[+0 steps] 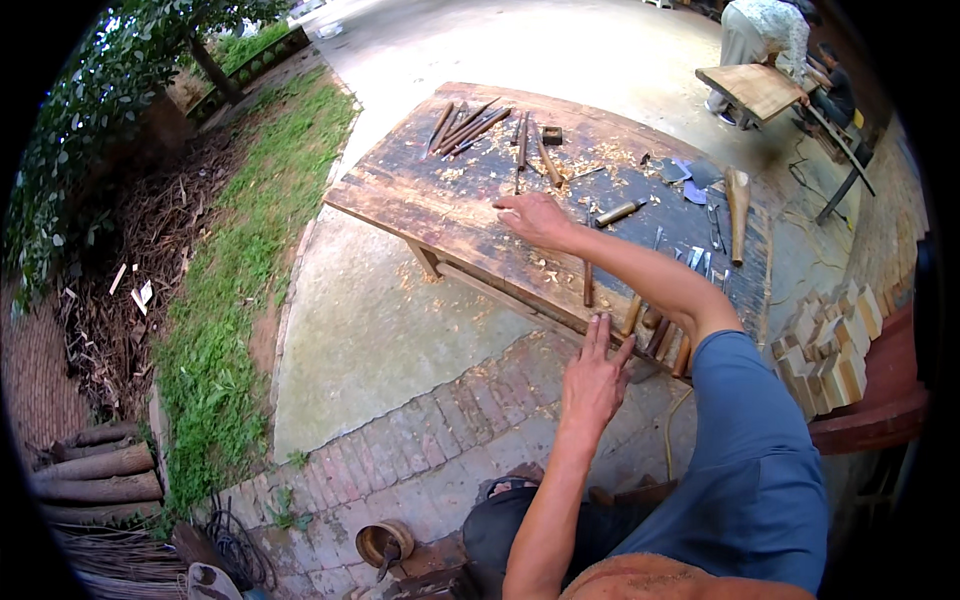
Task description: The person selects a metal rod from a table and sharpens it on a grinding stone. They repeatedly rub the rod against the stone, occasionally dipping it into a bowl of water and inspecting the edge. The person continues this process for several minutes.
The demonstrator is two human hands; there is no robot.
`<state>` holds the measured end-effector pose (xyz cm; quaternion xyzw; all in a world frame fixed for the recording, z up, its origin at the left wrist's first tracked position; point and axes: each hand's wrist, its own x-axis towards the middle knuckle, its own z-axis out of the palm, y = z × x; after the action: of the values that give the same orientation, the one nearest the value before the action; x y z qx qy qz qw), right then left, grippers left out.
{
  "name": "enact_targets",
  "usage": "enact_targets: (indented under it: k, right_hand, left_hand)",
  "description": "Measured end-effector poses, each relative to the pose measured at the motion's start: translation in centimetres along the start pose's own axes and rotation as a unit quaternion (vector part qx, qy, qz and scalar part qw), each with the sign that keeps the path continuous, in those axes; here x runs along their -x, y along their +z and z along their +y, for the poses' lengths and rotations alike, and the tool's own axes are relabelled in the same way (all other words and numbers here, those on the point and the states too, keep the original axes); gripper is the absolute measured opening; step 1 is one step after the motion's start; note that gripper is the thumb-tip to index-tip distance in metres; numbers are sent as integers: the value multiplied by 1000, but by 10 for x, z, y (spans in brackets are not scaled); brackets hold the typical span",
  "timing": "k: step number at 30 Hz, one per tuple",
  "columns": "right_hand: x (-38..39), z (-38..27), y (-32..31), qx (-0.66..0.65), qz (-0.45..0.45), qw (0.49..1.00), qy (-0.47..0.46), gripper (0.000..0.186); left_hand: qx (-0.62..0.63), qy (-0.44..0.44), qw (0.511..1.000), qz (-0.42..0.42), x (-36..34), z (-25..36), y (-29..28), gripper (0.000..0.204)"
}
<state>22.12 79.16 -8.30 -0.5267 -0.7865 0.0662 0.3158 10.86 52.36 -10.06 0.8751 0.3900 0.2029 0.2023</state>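
My right hand (532, 218) reaches across the worn wooden workbench (380, 200), fingers extended over scattered shavings, holding nothing I can see. Just beyond it lie several slim wooden-handled tools (470, 130), a small dark box (551, 135) and a curved wooden piece (548, 163). My left hand (595, 380) rests open with its fingertips on the bench's front edge, beside a long dark wooden handle (588, 280) and several chisels (658, 330). A metal cylinder (618, 213), blue-grey sheets (690, 175) and a pale wooden mallet-like piece (738, 210) lie toward the right.
At the back right, a bending person (760, 30) and a seated person (835, 95) are at a wooden board (750, 85). Pale wooden blocks (830, 350) are piled at right. Grass (240, 230) and logs (95, 480) are left; a round container (383, 545) stands low.
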Motion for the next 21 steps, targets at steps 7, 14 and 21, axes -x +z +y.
enact_targets:
  k: [7, 14, 21]
  right_hand:
    - [-104, 25, 81, 78, -63, 994, 36, 46]
    - [-162, 36, 120, 154, -94, 982, 57, 63]
    - [-189, 31, 123, 180, -116, 971, 103, 71]
  left_hand:
    - [8, 0, 1000, 6, 4, -5, 5, 47]
    - [219, -119, 968, 25, 10, 3, -12, 23]
    - [368, -146, 888, 233, 21, 0, 33, 18]
